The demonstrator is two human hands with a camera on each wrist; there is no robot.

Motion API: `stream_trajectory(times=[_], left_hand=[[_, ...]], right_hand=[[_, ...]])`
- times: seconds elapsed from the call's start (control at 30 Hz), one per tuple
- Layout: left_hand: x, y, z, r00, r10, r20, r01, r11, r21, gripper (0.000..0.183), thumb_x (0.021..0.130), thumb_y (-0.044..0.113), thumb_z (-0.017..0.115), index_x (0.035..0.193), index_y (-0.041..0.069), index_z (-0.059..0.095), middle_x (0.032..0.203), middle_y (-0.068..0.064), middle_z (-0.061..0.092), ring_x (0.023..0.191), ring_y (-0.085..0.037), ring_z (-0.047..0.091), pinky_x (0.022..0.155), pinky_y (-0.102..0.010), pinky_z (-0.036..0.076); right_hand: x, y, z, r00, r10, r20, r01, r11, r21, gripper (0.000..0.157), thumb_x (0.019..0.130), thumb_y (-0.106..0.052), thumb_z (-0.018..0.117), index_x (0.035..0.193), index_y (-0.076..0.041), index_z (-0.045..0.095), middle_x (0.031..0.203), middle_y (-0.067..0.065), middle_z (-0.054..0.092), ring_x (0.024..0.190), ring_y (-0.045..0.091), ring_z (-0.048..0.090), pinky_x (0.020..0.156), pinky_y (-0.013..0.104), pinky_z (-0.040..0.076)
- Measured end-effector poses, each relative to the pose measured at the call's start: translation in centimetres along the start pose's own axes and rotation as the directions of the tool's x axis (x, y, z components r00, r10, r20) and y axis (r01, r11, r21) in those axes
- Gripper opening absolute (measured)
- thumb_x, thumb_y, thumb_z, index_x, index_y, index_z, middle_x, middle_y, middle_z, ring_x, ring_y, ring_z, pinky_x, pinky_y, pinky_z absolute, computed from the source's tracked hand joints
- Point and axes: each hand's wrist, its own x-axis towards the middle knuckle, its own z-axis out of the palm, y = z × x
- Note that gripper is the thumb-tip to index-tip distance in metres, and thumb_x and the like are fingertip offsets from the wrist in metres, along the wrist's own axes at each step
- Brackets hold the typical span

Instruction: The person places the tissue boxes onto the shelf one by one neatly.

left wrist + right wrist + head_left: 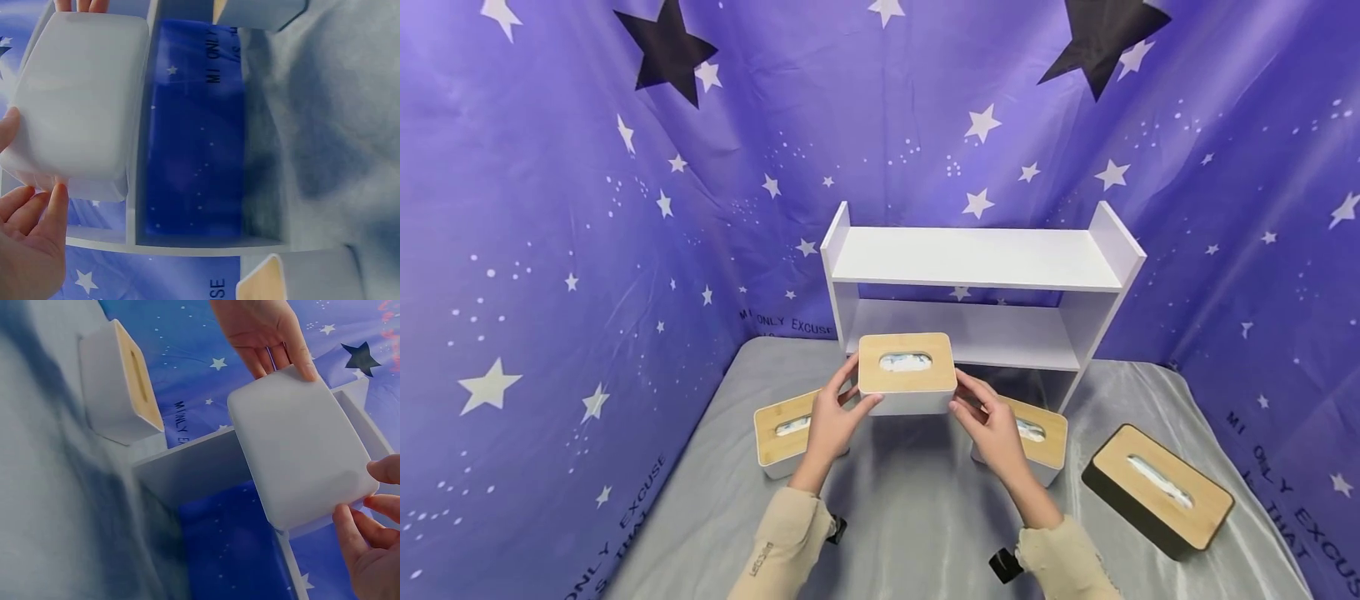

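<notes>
Fingers (865, 407): pinching a white rectangular tissue box with a pale wooden lid (907, 382) by both short ends, left hand (833, 421) at left, right hand (996, 429) at right. Lying squarely between the hands, nearer to neither, pointing its long axis from one to the other. Hanging before the left part of a white two-board shelf unit (973, 257), roughly parallel to it. Resting below on grey cloth (917, 521): two matching wood-lidded boxes (782, 446) (1051, 433), partly behind the hands; farther right, slanting, a dark-sided wood-lidded box (1141, 492).
</notes>
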Motion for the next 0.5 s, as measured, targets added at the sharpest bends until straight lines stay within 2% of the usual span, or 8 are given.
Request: stream_trajectory(times=[0.13, 0.23, 0.5], left_hand=[[0.9, 0.2, 0.1, 1.000, 0.007, 0.005, -0.007, 1.000, -0.011, 0.070, 0.085, 0.014, 0.080, 0.148, 0.014, 0.049, 0.145, -0.010, 0.057, 0.135, -0.026, 0.054, 0.107, -0.037, 0.051], [1.6, -0.5, 0.4, 1.000, 0.028, -0.005, -0.028, 0.999, -0.019, 0.069, 0.085, 0.018, 0.080, 0.147, 0.018, 0.050, 0.146, -0.006, 0.057, 0.135, -0.024, 0.055, 0.106, -0.035, 0.051], [3.3, -1.2, 1.2, 0.999, 0.033, 0.008, -0.032, 0.996, -0.081, 0.067, 0.086, 0.013, 0.078, 0.147, 0.014, 0.050, 0.149, -0.011, 0.053, 0.139, -0.029, 0.050, 0.112, -0.043, 0.046]], right_hand=[[0.7, -0.2, -0.1, 1.000, -0.012, -0.012, 0.012, 1.000, 0.018, 0.049, 0.093, 0.002, 0.065, 0.141, 0.006, 0.051, 0.139, 0.028, 0.053, 0.116, -0.007, 0.057, 0.096, 0.011, 0.051], [1.1, -0.3, -0.3, 1.000, -0.012, -0.021, 0.012, 1.000, 0.013, 0.050, 0.094, 0.000, 0.065, 0.142, 0.004, 0.051, 0.140, 0.026, 0.053, 0.117, -0.006, 0.056, 0.097, 0.011, 0.050], [2.0, 0.0, -0.4, 0.999, 0.004, -0.039, -0.004, 1.000, 0.003, 0.050, 0.094, -0.001, 0.065, 0.142, 0.003, 0.051, 0.141, 0.025, 0.054, 0.117, -0.003, 0.055, 0.097, 0.010, 0.049]])
